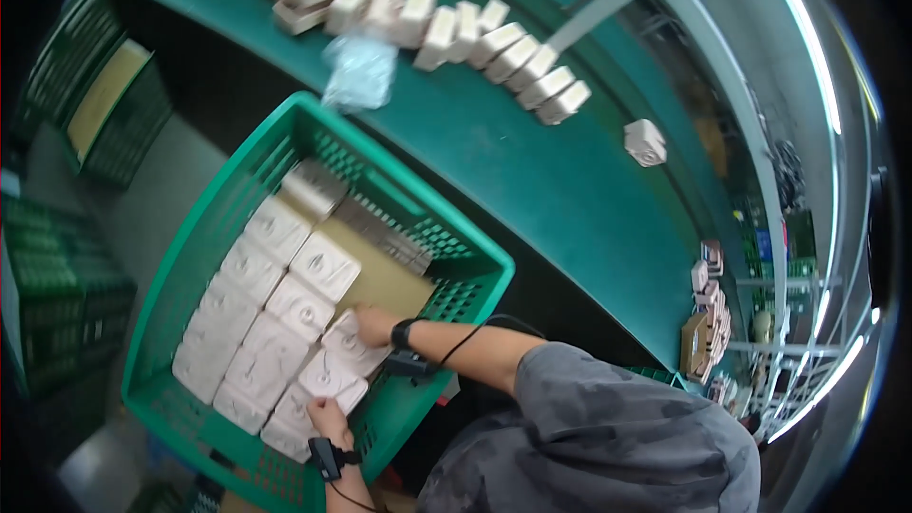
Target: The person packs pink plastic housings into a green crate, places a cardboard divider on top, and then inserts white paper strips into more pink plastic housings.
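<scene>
Beside a green bench [532, 180], white boxes [302, 307] are packed closely, seemingly for stability, in a crate [413, 182] and touched near its wearer-side edge by right hand [373, 325] and left hand [329, 418], fingers part-curled, grip unclear.

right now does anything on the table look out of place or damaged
On the green table, one white box sits alone, apart from the lined-up boxes, and a crumpled pale-blue plastic bag lies at the edge. No damage is visible.

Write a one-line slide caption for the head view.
The left hand and right hand touch pale blocks packed in a green crate beside a green worktop.
</scene>
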`<state>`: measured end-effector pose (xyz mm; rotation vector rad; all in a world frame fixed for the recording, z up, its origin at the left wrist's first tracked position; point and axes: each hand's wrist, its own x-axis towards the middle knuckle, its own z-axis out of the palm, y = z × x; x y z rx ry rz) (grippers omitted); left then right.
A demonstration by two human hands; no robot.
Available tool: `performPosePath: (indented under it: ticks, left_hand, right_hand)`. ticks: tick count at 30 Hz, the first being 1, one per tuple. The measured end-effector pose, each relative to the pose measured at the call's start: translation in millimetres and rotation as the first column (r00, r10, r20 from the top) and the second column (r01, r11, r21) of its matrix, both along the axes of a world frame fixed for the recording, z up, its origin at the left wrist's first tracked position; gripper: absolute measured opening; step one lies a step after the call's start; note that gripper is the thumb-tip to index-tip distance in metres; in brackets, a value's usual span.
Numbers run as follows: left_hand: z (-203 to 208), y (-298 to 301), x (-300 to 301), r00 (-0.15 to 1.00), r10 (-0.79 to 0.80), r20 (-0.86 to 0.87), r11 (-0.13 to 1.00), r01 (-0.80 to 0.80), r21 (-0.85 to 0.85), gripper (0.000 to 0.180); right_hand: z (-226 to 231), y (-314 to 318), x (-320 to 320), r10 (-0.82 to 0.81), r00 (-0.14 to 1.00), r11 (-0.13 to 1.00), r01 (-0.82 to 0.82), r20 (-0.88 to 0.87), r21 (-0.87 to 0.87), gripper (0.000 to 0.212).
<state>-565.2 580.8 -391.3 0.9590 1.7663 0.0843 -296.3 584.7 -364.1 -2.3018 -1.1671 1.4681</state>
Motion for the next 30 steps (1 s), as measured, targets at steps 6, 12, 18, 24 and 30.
performPosePath:
  ticks: [6,12,18,24,30]
  left_hand:
    - [13.5,3.6,50.6,0.976,-0.108,-0.191,0.962,0.151,0.227,0.036]
    - [161.7,15.0,199.4,0.896,-0.105,0.431,0.981,0.022,0.194,0.038]
    - [240.2,1.9,409.8,0.572,-0.818,0.061,0.347,0.407,0.845,0.029]
    - [255.1,-17.9,611.7,0.498,-0.732,-0.465,-0.214,0.479,0.851,0.062]
    - [190.2,-36.3,687.7,0.416,-0.628,-0.658,-0.271,0.676,0.686,0.07]
  right_hand:
    - [197.8,-9.9,134.7,-0.165,0.875,0.912,0.311,-0.455,0.268,0.024]
    - [203.2,-117.6,418.4,-0.99,0.142,0.093,0.722,-0.016,0.686,0.058]
    - [140.5,-133.7,518.2,-0.923,0.217,0.014,0.843,-0.316,0.537,0.067]
    - [145.8,-192.3,497.4,-0.857,0.023,-0.079,0.981,-0.515,0.176,0.053]
    - [174.6,-272.3,448.4,-0.884,0.461,0.443,0.781,0.071,0.44,0.052]
